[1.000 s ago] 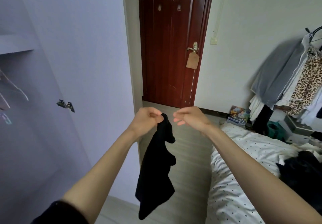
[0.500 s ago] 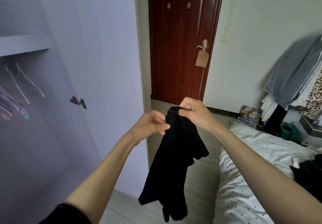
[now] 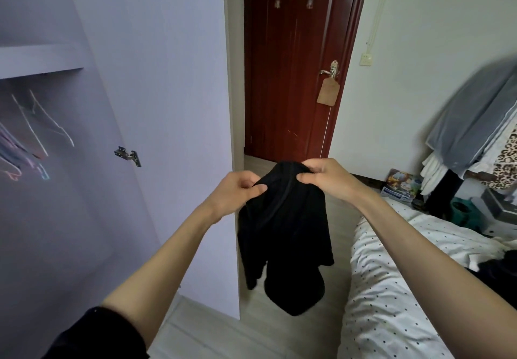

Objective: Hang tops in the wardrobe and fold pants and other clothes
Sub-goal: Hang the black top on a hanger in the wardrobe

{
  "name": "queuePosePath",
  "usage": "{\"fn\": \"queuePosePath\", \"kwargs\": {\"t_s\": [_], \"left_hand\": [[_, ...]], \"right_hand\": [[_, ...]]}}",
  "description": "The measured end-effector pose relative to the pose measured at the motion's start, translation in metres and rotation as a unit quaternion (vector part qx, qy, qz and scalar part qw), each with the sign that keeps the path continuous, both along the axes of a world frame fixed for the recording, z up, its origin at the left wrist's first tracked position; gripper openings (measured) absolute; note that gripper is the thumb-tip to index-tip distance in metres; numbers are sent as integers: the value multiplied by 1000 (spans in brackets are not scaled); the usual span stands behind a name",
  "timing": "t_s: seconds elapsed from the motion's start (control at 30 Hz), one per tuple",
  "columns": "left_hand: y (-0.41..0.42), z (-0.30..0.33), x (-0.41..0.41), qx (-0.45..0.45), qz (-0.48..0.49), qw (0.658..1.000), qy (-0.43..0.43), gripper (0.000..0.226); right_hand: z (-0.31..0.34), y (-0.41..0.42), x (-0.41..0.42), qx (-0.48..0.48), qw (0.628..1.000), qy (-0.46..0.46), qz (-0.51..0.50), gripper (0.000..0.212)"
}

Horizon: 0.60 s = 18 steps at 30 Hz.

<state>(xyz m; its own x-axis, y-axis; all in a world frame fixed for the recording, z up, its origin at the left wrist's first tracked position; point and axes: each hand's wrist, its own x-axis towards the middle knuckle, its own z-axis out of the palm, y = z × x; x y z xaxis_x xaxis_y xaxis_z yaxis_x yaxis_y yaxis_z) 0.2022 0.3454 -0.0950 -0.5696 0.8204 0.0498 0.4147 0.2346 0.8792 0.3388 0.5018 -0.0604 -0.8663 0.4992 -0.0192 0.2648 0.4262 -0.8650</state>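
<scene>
The person stands in a bedroom with pale walls and a light wood-look floor [image 3: 279, 339], both arms stretched forward between an open wardrobe on the left and a bed on the right. The wardrobe door [image 3: 156, 107] is lilac, swung open, with a metal hinge [image 3: 128, 156] showing on its inner side; inside, under a shelf [image 3: 39, 61], a few bare hangers [image 3: 42, 126] hang in white and pastel colours. Straight ahead is a dark red wooden door [image 3: 291, 65], closed, with a metal lever handle [image 3: 330, 70] from which a tan paper tag [image 3: 328, 91] dangles; any writing on the tag and the faint marks near the door's top are too small to read. A wall switch [image 3: 366, 59] sits to the right of the frame. The bed [image 3: 391, 288] has a white cover with small dark dots, and a dark heap of clothing [image 3: 500, 266] lies at its right edge. Beyond it, a rack of clothes [image 3: 475, 123] holds grey, white and leopard-print garments, and a colourful box [image 3: 400, 186] lies on the floor below; its print is unreadable. The black top [image 3: 285, 233] hangs in the air above the floor between wardrobe and bed. The left hand [image 3: 237, 193] pinches its upper edge between thumb and curled fingers, and the right hand [image 3: 327, 179] has the same kind of grip, fingers curled into the bunched fabric at the top.
</scene>
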Motion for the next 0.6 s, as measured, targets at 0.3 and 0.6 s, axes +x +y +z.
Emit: {"fn": "queuePosePath", "kwargs": {"t_s": [0.3, 0.6], "left_hand": [[6, 13, -1, -33, -20, 998, 55, 22], [-19, 16, -17, -46, 4, 998, 33, 9]], "right_hand": [[-11, -12, -3, 23, 994, -65, 85, 7], [-11, -28, -23, -56, 981, -86, 164, 27]]}}
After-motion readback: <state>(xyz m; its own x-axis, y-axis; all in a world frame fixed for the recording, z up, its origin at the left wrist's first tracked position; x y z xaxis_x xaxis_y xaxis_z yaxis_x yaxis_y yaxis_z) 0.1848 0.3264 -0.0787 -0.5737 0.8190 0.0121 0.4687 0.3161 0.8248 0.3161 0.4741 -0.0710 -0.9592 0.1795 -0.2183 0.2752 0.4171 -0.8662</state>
